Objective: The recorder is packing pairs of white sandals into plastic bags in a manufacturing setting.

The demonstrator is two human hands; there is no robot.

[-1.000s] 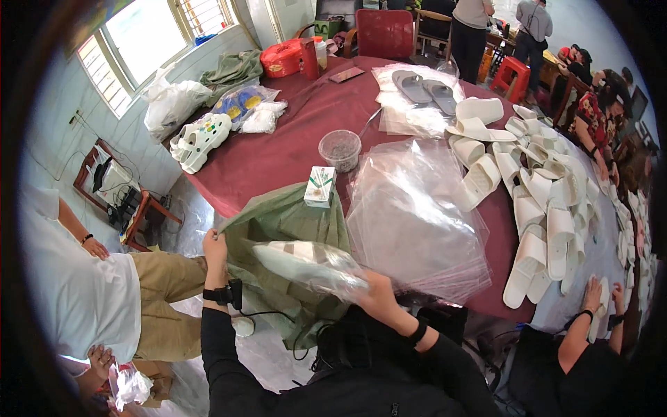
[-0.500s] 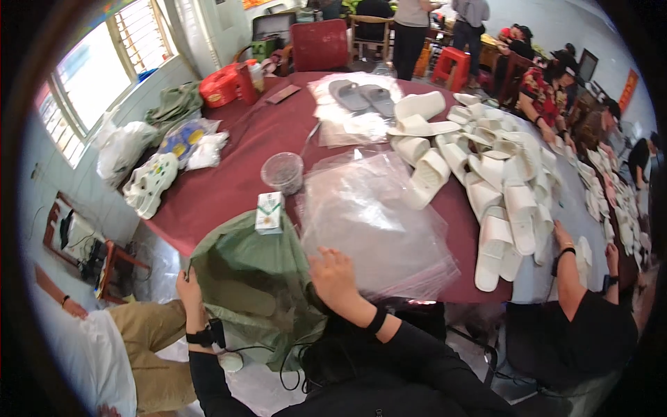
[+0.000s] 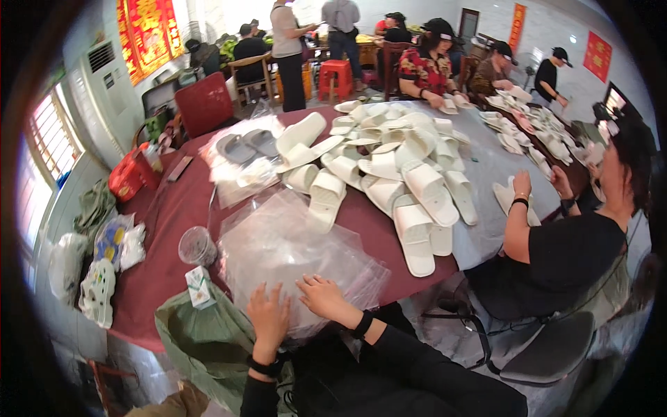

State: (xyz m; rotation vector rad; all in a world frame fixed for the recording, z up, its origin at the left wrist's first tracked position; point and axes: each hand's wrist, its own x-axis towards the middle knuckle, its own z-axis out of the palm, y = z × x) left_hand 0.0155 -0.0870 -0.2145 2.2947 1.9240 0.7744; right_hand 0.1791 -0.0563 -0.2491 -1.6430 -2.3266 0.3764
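Flat transparent plastic bags (image 3: 299, 240) lie in a loose stack on the dark red tablecloth. My left hand (image 3: 269, 314) rests at the near edge of this stack, its fingers stretched out and apart. Just to its right, my right hand (image 3: 324, 299) lies over the same bags with fingers spread. Neither hand holds anything. By my left wrist a green woven sack (image 3: 201, 333) hangs open at the table's edge. A small white and green box (image 3: 200, 287) and a transparent round tub (image 3: 197, 246) stand beside the bags. Beyond them lies a heap of white slippers (image 3: 425, 186).
Grey slippers (image 3: 238, 148) lie on plastic at the back. White clogs (image 3: 98, 292) and wrapped goods sit at the left edge. On my right, a co-worker in black (image 3: 570, 243) sits with both hands near a white slipper. Another person (image 3: 434, 69) handles slippers across the table.
The view has swung to the right. My left hand has let go of the green sack's rim and come over to the bags. My right hand stays open by the bags.
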